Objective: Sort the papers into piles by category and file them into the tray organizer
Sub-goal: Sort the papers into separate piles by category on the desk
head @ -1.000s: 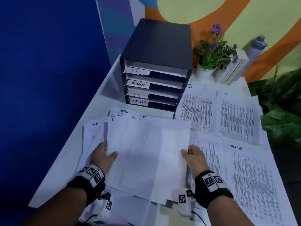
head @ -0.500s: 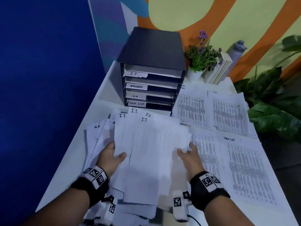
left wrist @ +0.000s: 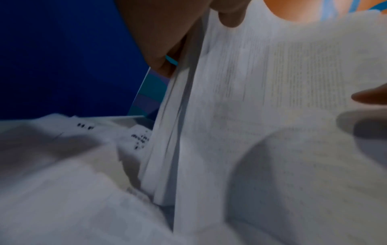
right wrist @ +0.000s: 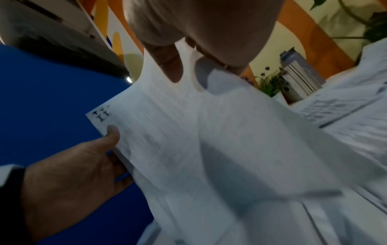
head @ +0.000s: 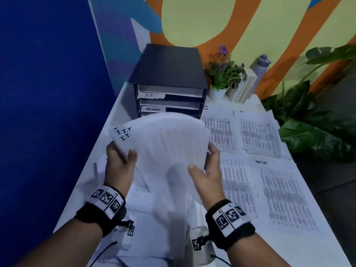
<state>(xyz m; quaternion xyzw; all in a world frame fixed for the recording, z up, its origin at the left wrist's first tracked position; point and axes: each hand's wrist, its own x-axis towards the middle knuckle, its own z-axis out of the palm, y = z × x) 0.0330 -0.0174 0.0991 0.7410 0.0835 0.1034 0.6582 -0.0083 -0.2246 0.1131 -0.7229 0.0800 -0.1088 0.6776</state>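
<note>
A fanned stack of white sheets marked "I.T." (head: 163, 143) (left wrist: 261, 116) (right wrist: 188, 132) is raised upright off the white table (head: 119, 105). My left hand (head: 120, 160) (right wrist: 87, 157) grips its left edge, thumb on the front. My right hand (head: 207, 168) holds its right edge, thumb on the front and fingers behind. Behind the stack stands the dark tray organizer (head: 169, 74), with labels "IT" and "ADMIN" showing; its lower trays are hidden by the sheets. More loose papers (head: 146, 218) (left wrist: 62, 165) lie on the table below my hands.
Sorted printed piles (head: 256, 135) lie on the table's right half, one headed "TASK LIST" (head: 285, 195). A potted purple-flowered plant (head: 221, 78), books (head: 246, 85) and a grey bottle (head: 263, 64) stand at the back right. A blue wall (head: 48, 93) runs along the left; big leaves (head: 317, 132) stand right of the table.
Both hands have lifted the "I.T." sheets off the table and tilted them upright, gathering the fan tighter. The stack now covers the organizer's lower trays.
</note>
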